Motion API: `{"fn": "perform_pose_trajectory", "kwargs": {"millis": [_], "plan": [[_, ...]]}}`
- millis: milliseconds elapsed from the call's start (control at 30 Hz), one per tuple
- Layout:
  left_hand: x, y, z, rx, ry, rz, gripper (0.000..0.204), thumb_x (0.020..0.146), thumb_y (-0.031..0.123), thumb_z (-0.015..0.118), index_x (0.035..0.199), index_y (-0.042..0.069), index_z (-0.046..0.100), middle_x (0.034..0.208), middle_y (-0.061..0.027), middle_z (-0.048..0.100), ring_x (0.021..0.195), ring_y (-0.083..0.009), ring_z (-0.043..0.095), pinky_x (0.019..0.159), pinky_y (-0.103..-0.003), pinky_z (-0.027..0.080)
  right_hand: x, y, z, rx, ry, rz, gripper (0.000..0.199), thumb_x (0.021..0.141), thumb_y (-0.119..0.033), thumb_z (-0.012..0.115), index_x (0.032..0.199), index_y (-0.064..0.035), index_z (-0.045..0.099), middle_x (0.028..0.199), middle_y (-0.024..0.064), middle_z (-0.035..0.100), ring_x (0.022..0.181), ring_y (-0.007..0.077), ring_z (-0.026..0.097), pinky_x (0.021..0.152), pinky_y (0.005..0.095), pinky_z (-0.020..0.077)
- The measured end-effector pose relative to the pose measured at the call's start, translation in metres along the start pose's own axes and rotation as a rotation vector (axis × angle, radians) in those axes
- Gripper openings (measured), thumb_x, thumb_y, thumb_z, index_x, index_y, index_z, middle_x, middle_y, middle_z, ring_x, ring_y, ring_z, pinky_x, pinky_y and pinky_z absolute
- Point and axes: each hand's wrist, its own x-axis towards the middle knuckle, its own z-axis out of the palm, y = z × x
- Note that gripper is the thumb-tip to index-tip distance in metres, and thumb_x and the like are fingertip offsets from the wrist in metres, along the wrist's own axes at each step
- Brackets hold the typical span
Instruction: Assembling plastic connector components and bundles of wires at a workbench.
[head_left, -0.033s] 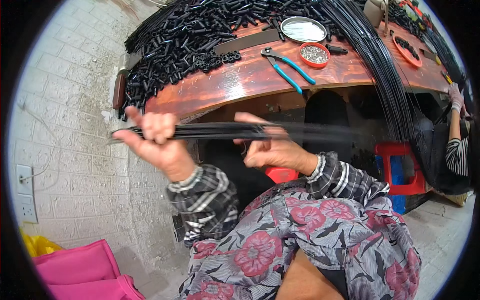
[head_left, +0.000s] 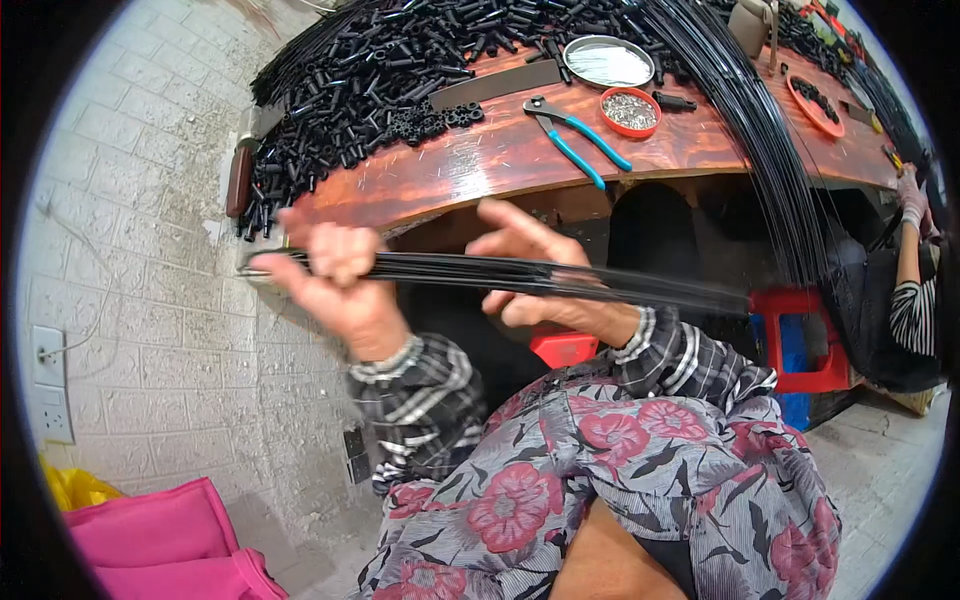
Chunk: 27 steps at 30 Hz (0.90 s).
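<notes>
Holding a bundle of thin black rods level in front of the chest, the person has the left hand wrapped around it near its left end, fingers curled together and clamped on the rods, while the right hand sits further along with its fingers looser, partly apart, the thumb and forefinger cradling the bundle from behind. The bundle runs almost horizontal, just below the front edge of the reddish-brown wooden worktop and apart from it; its right end blurs out near a red plastic stool. The step in hand looks like gathering and evening the rods into one tidy sheaf; the next move probably calls for a firm left grip while the right hand slides or taps the ends flush, without letting single rods splay. On the worktop lie a heap of short black tube pieces, blue-handled pliers, a round red dish of small metal parts and a shallow round metal tray. No packages or labels show; a white wall socket sits on the brick wall at left, and pink fabric bags lie at lower left.
</notes>
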Motion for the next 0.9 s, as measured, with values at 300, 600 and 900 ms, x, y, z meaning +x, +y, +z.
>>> {"fn": "perform_pose_trajectory", "kwargs": {"millis": [300,600,900], "plan": [[-0.105,-0.089,-0.007,1.298,-0.006,-0.651,0.028,0.086,0.018,0.049,0.096,-0.007,0.057,0.064,-0.0074,0.06,0.058,-0.0136,0.058,0.058,-0.023,0.046,0.012,-0.048,-0.041,-0.523,0.108,0.254,0.017,0.07,-0.018,0.067,0.071,-0.0008,0.063,0.062,0.0017,0.058,0.05,0.0057,0.053,0.039,0.0198,0.0388],[-0.021,-0.085,0.049,0.807,-0.004,-0.051,0.036,0.087,0.016,0.052,0.117,-0.003,0.046,0.08,-0.0048,0.057,0.065,-0.0105,0.054,0.062,-0.022,0.045,0.01,0.005,-0.027,-0.842,-0.381,0.731,0.037,0.064,-0.031,0.069,0.06,0.0041,0.055,0.052,0.0126,0.056,0.039,0.0191,0.054,0.035,0.0285,0.0407],[-0.005,-0.09,0.052,0.787,0.0,-0.175,0.03,0.087,0.011,0.051,0.113,-0.003,0.047,0.082,-0.0079,0.059,0.069,-0.0139,0.058,0.063,-0.024,0.047,0.07,-0.09,-0.034,-0.485,0.103,-0.081,0.021,0.076,-0.014,0.064,0.087,0.0042,0.061,0.067,0.0037,0.059,0.05,0.0076,0.052,0.046,0.0206,0.0426]]}}
